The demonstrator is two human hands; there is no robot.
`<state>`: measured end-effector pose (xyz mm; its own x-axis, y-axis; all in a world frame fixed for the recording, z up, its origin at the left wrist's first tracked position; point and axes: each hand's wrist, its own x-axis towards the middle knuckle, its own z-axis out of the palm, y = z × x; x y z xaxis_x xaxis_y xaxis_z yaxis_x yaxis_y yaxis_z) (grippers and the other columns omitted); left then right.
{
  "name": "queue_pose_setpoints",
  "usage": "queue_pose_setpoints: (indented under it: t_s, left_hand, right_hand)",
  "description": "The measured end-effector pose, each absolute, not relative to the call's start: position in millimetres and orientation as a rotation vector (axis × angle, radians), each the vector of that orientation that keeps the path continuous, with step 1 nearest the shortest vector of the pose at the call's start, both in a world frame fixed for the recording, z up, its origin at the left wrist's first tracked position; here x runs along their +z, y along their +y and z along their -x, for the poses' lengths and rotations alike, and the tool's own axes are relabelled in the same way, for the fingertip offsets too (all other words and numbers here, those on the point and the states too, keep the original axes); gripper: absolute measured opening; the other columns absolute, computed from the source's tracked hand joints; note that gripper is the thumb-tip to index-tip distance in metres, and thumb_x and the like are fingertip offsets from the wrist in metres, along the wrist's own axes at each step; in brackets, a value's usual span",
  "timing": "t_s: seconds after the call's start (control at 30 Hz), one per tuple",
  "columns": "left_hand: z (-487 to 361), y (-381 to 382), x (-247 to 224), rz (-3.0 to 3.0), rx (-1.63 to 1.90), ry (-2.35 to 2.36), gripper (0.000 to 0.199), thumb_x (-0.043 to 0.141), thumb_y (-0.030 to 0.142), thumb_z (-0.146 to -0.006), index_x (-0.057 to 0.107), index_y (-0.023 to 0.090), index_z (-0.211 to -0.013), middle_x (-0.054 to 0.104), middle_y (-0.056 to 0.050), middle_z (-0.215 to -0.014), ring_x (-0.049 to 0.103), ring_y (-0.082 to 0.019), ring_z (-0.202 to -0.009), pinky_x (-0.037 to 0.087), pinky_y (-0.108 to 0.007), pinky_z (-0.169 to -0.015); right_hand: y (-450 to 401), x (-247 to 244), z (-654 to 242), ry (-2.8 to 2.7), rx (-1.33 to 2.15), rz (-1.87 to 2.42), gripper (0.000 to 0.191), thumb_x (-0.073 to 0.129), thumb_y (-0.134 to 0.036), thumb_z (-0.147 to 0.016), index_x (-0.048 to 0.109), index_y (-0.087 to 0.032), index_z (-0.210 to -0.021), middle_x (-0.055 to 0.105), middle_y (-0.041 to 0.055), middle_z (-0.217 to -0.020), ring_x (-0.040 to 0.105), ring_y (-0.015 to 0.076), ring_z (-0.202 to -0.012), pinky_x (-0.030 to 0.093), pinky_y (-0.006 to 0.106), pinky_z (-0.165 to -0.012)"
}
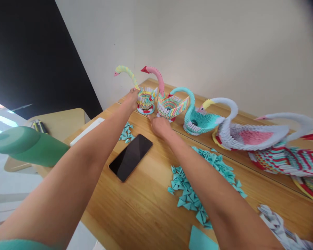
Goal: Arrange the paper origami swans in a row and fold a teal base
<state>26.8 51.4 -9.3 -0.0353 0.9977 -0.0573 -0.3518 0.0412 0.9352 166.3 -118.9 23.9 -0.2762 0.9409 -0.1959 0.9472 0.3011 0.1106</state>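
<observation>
At the far left of the row stands a small paper swan (145,100) of folded pieces, with a pale yellow neck and a multicoloured body. Closed at its left side, near the foot of the neck, is my left hand (134,96). My right hand (159,125) is curled low at the front, with its fingertips by the swan's red, white and blue base; the fingers are partly hidden. Close beside it on the right is a pink-necked paper swan (169,106) with a red beak. A turquoise paper swan (202,121) follows.
Larger white and patterned paper swans (253,135) continue right along the wall. On the wooden table (151,194) lie a phone (131,157), turquoise folded paper pieces (187,187), a smaller pile (126,133) and white pieces (279,225). A green bottle (45,147) stands left.
</observation>
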Motion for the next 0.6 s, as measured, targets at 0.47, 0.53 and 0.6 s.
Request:
queue_pose_setpoints:
  t_s: [0.47,0.53,0.6]
  left_hand:
    - [-26,44,3,-0.654,1.488,0.948,0.011,0.056,0.012,-0.092,0.057,0.023,-0.09,0.071,-0.004,-0.087,0.075,-0.024,-0.099,0.062,-0.034,-0.091]
    - [-23,45,5,-0.653,1.491,0.938,0.011,0.056,0.011,-0.092,0.057,0.022,-0.09,0.072,-0.004,-0.089,0.075,-0.023,-0.099,0.062,-0.032,-0.09]
    - [-21,47,7,-0.652,1.487,0.938,0.012,0.057,0.01,-0.092,0.058,0.022,-0.089,0.073,-0.004,-0.091,0.075,-0.022,-0.098,0.062,-0.031,-0.087]
  right_hand:
    - [-102,14,-160,2.429,0.12,-1.856,0.048,0.027,-0.018,-0.109,0.041,-0.015,-0.154,0.077,0.0221,-0.11,0.075,0.0341,-0.109,0.058,0.045,-0.088]
    - [-96,13,-155,2.437,0.133,-1.879,0.048,0.028,-0.016,-0.109,0.044,-0.016,-0.154,0.077,0.0215,-0.108,0.076,0.0331,-0.107,0.059,0.044,-0.086]
    - [-92,11,-150,2.436,0.135,-1.912,0.047,0.029,-0.012,-0.107,0.048,-0.016,-0.151,0.078,0.0212,-0.108,0.077,0.0318,-0.106,0.06,0.042,-0.086]
